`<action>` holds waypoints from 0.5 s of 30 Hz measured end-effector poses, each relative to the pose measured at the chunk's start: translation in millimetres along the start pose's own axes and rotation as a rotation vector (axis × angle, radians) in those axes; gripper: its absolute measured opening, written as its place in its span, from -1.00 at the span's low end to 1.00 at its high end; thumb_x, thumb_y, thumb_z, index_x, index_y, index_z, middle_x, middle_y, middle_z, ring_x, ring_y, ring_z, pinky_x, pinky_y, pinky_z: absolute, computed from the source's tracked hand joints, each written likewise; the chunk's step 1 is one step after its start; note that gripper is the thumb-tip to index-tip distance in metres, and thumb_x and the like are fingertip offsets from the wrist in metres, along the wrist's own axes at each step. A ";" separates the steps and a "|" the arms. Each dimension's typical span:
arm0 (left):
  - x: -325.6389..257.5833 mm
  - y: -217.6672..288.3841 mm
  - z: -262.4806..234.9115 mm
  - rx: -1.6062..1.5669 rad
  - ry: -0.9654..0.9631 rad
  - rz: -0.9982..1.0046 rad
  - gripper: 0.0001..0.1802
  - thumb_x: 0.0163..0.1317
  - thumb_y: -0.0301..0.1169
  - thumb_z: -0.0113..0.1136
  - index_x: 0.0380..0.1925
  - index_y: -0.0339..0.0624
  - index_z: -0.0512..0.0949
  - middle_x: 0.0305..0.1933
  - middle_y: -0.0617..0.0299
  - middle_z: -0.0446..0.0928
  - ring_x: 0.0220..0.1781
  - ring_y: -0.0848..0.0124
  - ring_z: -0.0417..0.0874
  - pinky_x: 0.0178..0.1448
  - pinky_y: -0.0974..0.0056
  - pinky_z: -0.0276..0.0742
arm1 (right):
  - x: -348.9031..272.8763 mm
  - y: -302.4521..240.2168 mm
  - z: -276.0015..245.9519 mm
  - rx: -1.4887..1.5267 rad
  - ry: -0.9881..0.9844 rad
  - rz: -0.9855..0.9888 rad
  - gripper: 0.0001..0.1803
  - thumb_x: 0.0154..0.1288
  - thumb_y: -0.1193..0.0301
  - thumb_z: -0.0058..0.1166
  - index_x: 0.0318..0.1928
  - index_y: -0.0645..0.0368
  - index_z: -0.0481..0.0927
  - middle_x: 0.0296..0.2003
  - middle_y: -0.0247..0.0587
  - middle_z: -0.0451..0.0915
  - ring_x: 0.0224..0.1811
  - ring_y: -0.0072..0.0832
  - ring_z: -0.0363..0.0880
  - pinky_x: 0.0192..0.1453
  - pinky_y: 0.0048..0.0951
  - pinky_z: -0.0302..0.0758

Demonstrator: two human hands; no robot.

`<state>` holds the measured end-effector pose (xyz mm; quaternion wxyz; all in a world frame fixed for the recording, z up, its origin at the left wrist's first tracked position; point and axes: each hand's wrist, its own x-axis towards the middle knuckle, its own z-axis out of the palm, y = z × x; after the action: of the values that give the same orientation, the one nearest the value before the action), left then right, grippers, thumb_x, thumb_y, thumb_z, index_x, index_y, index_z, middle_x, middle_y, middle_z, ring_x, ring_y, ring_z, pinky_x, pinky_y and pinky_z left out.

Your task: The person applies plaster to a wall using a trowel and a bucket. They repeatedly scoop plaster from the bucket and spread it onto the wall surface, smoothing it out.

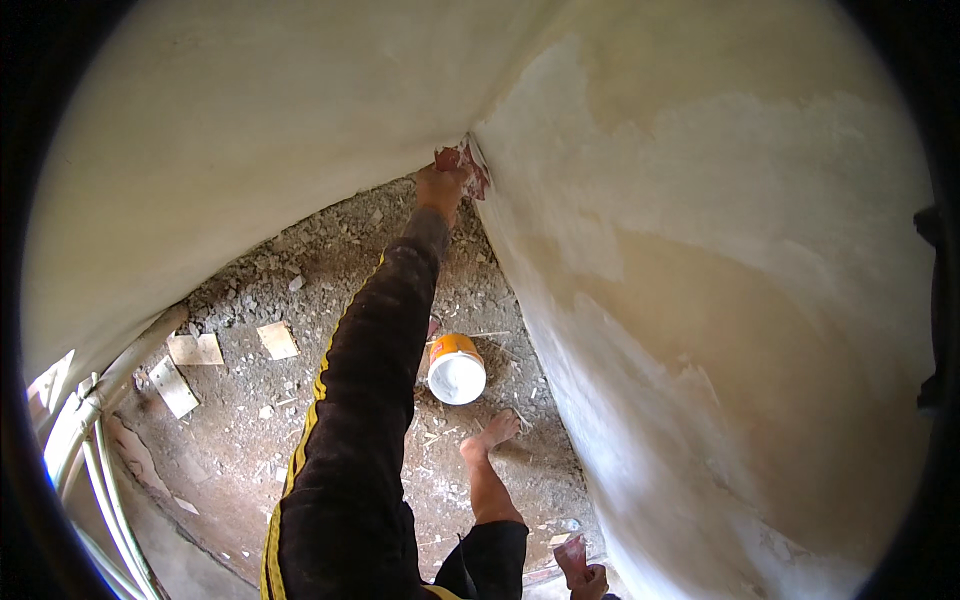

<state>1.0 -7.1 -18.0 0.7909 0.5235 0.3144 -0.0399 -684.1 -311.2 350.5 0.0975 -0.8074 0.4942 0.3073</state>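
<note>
My left arm, in a dark sleeve with yellow stripes, reaches far forward to the corner where two walls meet. There my left hand (441,190) is closed on a red putty scraper (474,170) smeared with white, which is against the wall at the corner. Low in the picture, beside the right wall, my right hand (592,583) grips a second red scraper (571,557), partly cut off by the lower edge. White patches of wet-looking putty spread over the beige right wall (700,170).
An orange bucket (456,370) with white paste inside stands on the rubble-strewn floor, just beyond my bare foot (492,433). Flat pale pieces (277,340) lie on the ground to the left. Pale pipes or poles (110,385) lean near the left wall (180,180).
</note>
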 end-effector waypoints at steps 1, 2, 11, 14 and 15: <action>-0.8 0.0 -0.3 0.018 -0.012 -0.030 -0.70 0.12 -0.60 0.43 -0.12 -0.32 0.64 -0.13 0.22 0.65 -0.15 0.31 0.60 0.05 0.15 0.50 | 0.7 -1.3 0.6 0.025 0.043 -0.023 -0.45 0.27 -0.13 0.29 -0.26 0.16 0.57 -0.41 -0.09 0.60 -0.36 -0.19 0.53 -0.19 -0.18 0.50; -1.3 1.1 -1.1 0.031 -0.017 -0.049 -0.68 0.12 -0.60 0.43 -0.10 -0.32 0.63 -0.10 0.22 0.65 -0.13 0.30 0.62 0.06 0.15 0.50 | 1.8 -2.2 0.2 0.031 0.047 -0.028 -0.45 0.27 -0.13 0.28 -0.28 0.15 0.57 -0.42 -0.10 0.60 -0.37 -0.20 0.53 -0.19 -0.18 0.50; -16.6 25.6 -0.6 -0.051 -0.174 0.162 -0.69 0.22 -0.48 0.43 -0.04 -0.29 0.64 0.02 0.15 0.67 0.01 0.25 0.67 0.15 -0.02 0.55 | 9.8 0.5 0.7 0.078 0.146 -0.187 -0.52 0.27 -0.08 0.32 -0.32 0.09 0.58 -0.46 -0.10 0.63 -0.42 -0.17 0.57 -0.27 -0.16 0.53; -25.6 42.0 2.0 -0.022 -0.163 0.091 -0.77 0.14 -0.59 0.42 -0.17 -0.31 0.66 -0.13 0.24 0.66 -0.16 0.37 0.61 0.07 0.16 0.53 | 12.2 4.8 -1.4 0.050 0.158 -0.188 -0.56 0.27 -0.05 0.34 -0.32 0.07 0.59 -0.45 -0.10 0.65 -0.41 -0.16 0.60 -0.26 -0.15 0.55; -30.4 49.3 3.2 -0.013 -0.183 0.092 -0.78 0.16 -0.58 0.41 -0.17 -0.32 0.67 -0.14 0.26 0.66 -0.18 0.39 0.60 0.06 0.18 0.53 | 12.8 6.0 -2.2 0.048 0.156 -0.183 -0.57 0.27 -0.04 0.34 -0.32 0.07 0.59 -0.45 -0.11 0.65 -0.41 -0.15 0.60 -0.25 -0.15 0.55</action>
<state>-2.5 4.2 38.8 0.8206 0.5265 0.2168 -0.0490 -684.3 -324.6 345.5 0.1056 -0.8680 0.4318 0.2214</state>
